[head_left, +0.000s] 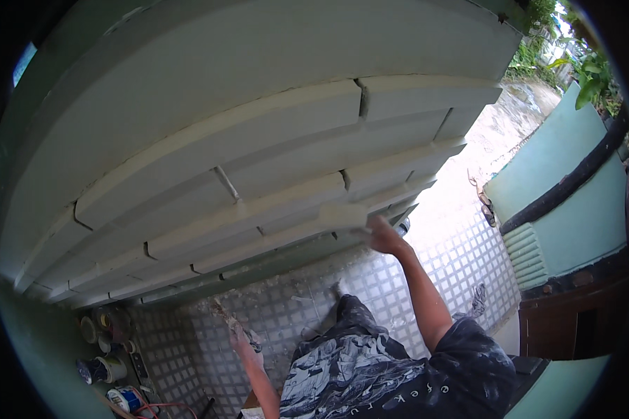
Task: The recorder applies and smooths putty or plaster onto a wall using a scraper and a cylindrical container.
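In front of me rises a wall with raised white brick-shaped blocks and dark gaps between them. My right hand is stretched up to its lower rows, fingers closed. A pale, flat, motion-blurred thing reaches left from that hand against the blocks; its exact kind cannot be made out. Low at my left side, my left hand is closed on a crumpled, dusty, rag-like thing, hanging apart from the wall. White dust or splashes mark my dark shirt.
Several paint buckets and containers line the left green wall, near a reddish cord. Checked floor tiles carry white debris. At right stand a light green wall with a dark curved band and a brown wooden piece.
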Available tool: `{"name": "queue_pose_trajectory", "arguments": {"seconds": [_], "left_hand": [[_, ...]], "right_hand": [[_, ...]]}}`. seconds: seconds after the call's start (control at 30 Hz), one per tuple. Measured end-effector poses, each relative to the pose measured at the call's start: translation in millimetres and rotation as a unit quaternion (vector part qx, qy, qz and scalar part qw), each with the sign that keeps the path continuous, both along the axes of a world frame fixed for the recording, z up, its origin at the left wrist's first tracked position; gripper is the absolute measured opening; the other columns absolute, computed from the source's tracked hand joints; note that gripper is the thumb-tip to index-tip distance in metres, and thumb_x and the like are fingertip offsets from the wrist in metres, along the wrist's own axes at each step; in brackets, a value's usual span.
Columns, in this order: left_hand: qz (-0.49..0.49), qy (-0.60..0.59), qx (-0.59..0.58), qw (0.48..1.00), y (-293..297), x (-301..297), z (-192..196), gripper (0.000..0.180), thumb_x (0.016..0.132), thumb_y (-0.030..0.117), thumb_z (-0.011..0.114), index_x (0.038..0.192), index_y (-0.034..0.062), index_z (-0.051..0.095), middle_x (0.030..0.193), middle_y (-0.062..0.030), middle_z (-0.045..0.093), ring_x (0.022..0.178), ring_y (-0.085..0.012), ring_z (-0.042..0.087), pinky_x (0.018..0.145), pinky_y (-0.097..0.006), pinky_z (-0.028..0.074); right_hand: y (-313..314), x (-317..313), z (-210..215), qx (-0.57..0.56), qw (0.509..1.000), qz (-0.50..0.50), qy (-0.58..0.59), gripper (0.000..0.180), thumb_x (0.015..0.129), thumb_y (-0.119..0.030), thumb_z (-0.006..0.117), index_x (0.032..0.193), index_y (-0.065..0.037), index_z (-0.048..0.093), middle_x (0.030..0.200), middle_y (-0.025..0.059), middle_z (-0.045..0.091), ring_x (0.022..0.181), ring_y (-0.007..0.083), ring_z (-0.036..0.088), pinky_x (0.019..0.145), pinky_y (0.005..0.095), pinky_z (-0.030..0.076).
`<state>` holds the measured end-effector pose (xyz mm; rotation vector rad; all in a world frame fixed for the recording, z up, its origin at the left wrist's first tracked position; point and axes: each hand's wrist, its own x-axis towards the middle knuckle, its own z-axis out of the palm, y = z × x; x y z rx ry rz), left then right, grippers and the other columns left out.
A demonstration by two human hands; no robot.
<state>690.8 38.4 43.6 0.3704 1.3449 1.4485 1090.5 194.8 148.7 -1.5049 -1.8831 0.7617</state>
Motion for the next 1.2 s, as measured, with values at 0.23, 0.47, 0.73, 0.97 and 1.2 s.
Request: {"name": "queue_pose_trajectory", "arguments": {"seconds": [0.23, 0.47, 0.73, 0.97, 1.2], "left_hand": [[0.065, -0.120, -0.020, 0.990, 40.6, 37.5, 0.2, 0.016, 0.092, 0.028, 0.052, 0.099, 0.0141, 0.054, 0.070, 0.0048, 0.047, 0.044, -0.0080, 0.035, 0.041, -0.023, 0.027], [0.056, -0.135, 0.050, 0.988, 52.6, 34.3, -6.2, 0.018, 0.091, 0.023, 0.050, 0.106, 0.0131, 0.053, 0.068, 0.0038, 0.046, 0.045, -0.0082, 0.038, 0.040, -0.024, 0.029], [0.002, -0.075, 0.053, 0.996, 82.6, 58.1, 11.8, 0.011, 0.090, 0.019, 0.054, 0.097, 0.0105, 0.052, 0.067, 0.0019, 0.046, 0.045, -0.0083, 0.040, 0.039, -0.024, 0.030], [0.034, -0.058, 0.023, 0.997, 80.7, 75.8, 35.8, 0.022, 0.092, 0.025, 0.054, 0.079, 0.0108, 0.043, 0.061, 0.0003, 0.044, 0.041, -0.0101, 0.039, 0.038, -0.025, 0.030], [-0.012, -0.009, -0.007, 1.000, 75.2, 60.9, 7.9, 0.019, 0.093, 0.027, 0.052, 0.082, 0.0136, 0.043, 0.062, 0.0023, 0.044, 0.042, -0.0078, 0.039, 0.037, -0.024, 0.030]], "right_hand": [[48.4, 60.2, -57.4, 0.026, 0.978, -0.171, -0.113, 0.024, 0.083, -0.017, 0.059, 0.085, 0.007, 0.061, 0.084, 0.0210, 0.062, 0.082, 0.0314, 0.061, 0.070, 0.0401, 0.046], [16.5, 43.5, 53.8, 0.119, 0.993, 0.001, 0.007, 0.025, 0.084, -0.015, 0.063, 0.102, 0.003, 0.062, 0.093, 0.0189, 0.063, 0.085, 0.0272, 0.061, 0.077, 0.0374, 0.046], [91.8, 77.0, 131.5, 0.597, 0.690, -0.307, -0.270, 0.005, 0.073, 0.001, 0.060, 0.072, -0.004, 0.058, 0.064, 0.0087, 0.053, 0.059, 0.0298, 0.052, 0.058, 0.0398, 0.044], [74.8, 54.3, 175.2, 0.509, 0.843, -0.169, 0.032, 0.013, 0.066, 0.003, 0.062, 0.078, -0.001, 0.060, 0.071, 0.0123, 0.057, 0.071, 0.0308, 0.058, 0.063, 0.0400, 0.047], [75.9, 36.0, 182.1, 0.456, 0.885, 0.088, -0.017, 0.011, 0.065, 0.007, 0.055, 0.070, -0.003, 0.057, 0.076, 0.0139, 0.059, 0.078, 0.0318, 0.059, 0.075, 0.0425, 0.049]]}}
